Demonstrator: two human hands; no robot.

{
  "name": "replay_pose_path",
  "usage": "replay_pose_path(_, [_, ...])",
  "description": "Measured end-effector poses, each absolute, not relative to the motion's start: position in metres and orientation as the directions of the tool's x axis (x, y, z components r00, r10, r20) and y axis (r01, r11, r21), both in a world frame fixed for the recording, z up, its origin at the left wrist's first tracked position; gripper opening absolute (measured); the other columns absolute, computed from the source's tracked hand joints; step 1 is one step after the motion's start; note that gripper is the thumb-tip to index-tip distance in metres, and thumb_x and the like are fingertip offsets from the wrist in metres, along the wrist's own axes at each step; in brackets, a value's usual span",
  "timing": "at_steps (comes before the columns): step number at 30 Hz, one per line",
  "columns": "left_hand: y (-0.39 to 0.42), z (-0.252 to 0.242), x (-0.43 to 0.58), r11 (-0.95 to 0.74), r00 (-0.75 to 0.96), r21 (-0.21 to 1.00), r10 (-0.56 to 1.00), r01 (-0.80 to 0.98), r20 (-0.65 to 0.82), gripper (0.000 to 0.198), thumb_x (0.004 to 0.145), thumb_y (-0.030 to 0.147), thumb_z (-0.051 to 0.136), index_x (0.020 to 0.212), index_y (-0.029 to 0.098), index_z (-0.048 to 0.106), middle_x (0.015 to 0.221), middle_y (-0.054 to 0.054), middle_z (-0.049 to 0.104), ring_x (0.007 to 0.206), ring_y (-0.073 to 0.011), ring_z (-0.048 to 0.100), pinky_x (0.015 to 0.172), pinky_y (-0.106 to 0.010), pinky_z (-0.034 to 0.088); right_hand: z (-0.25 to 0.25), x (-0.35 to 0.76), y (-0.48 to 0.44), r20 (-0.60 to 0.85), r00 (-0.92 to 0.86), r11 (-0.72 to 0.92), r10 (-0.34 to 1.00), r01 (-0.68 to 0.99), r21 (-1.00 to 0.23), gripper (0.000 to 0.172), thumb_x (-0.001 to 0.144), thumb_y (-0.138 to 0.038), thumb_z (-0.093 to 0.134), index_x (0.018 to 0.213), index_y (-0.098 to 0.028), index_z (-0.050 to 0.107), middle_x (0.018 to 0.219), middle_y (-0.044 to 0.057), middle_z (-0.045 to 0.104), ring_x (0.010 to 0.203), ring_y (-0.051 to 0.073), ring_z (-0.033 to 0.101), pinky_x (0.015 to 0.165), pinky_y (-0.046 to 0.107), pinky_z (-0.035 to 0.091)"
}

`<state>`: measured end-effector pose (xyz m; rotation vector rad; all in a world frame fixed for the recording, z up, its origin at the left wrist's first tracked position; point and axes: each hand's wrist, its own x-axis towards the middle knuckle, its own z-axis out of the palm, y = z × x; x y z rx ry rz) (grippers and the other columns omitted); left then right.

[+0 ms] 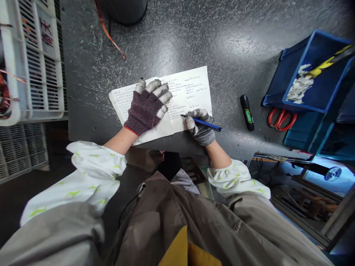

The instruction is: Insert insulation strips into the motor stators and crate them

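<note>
On the speckled grey bench point(166, 40), gloved left hand point(146, 109) lies open on handwritten paper point(188, 92), right hand point(201, 129) gripping a blue pen point(206, 124), blue bin point(313, 74) and white crate point(36, 62) either side.

Red characters point(47, 33) on white crate point(9, 62), handwriting point(183, 88) illegible

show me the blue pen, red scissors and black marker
blue pen point(206, 124), head view, on the barrel
red-handled scissors point(280, 118), head view, on the handles
black marker point(247, 112), head view, on the green label
</note>
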<state>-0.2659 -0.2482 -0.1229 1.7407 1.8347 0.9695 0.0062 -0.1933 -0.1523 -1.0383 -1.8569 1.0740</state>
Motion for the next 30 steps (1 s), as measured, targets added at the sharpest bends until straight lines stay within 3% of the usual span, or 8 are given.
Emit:
replay_pose_path(10, [-0.251, -0.125, -0.269, -0.092, -0.01, 0.645, 0.988, 0.759, 0.152, 0.051, 0.106, 0.061, 0.069, 0.146, 0.03, 0.074, 0.162, -0.012, 0.071, 0.168, -0.0443, 0.055, 0.146, -0.081, 0.017, -0.143, 0.006, -0.192, 0.247, -0.451, 0.414, 0.858, 0.321, -0.852, 0.033, 0.107, -0.059, 0.072, 0.1, -0.026, 0.072, 0.09, 0.005, 0.082, 0.08, 0.024, 0.081, 0.078, 0.039, 0.072])
replay_pose_path(18, [-0.25, -0.118, -0.268, -0.061, -0.01, 0.671, 0.995, 0.739, 0.101, 0.058, 0.104, 0.065, 0.069, 0.148, 0.03, 0.075, 0.168, -0.012, 0.07, 0.171, -0.046, 0.051, 0.147, -0.079, 0.009, -0.142, 0.005, -0.193, 0.195, -0.43, 0.365, 0.882, 0.36, -0.858, 0.036, 0.106, -0.062, 0.07, 0.097, -0.027, 0.069, 0.09, 0.006, 0.081, 0.082, 0.023, 0.08, 0.082, 0.038, 0.073])
replay_pose_path(26, [-0.253, -0.123, -0.269, -0.083, 0.035, 0.594, 0.995, 0.8, 0.092, 0.059, 0.108, 0.061, 0.062, 0.16, 0.033, 0.068, 0.172, -0.012, 0.066, 0.175, -0.0438, 0.045, 0.149, -0.075, 0.007, -0.15, 0.008, -0.193, 0.187, -0.433, 0.342, 0.882, 0.314, -0.886, 0.038, 0.106, -0.063, 0.072, 0.1, -0.026, 0.07, 0.093, 0.006, 0.081, 0.083, 0.024, 0.082, 0.084, 0.042, 0.074])
replay_pose_path(30, [-0.252, -0.123, -0.268, -0.054, -0.034, 0.668, 0.992, 0.742, 0.118, 0.056, 0.105, 0.066, 0.067, 0.149, 0.031, 0.074, 0.164, -0.012, 0.071, 0.171, -0.0452, 0.051, 0.148, -0.078, 0.012, -0.146, 0.008, -0.192, 0.159, -0.444, 0.324, 0.882, 0.324, -0.889, 0.039, 0.106, -0.064, 0.072, 0.101, -0.026, 0.069, 0.095, 0.008, 0.081, 0.087, 0.027, 0.082, 0.088, 0.044, 0.074])
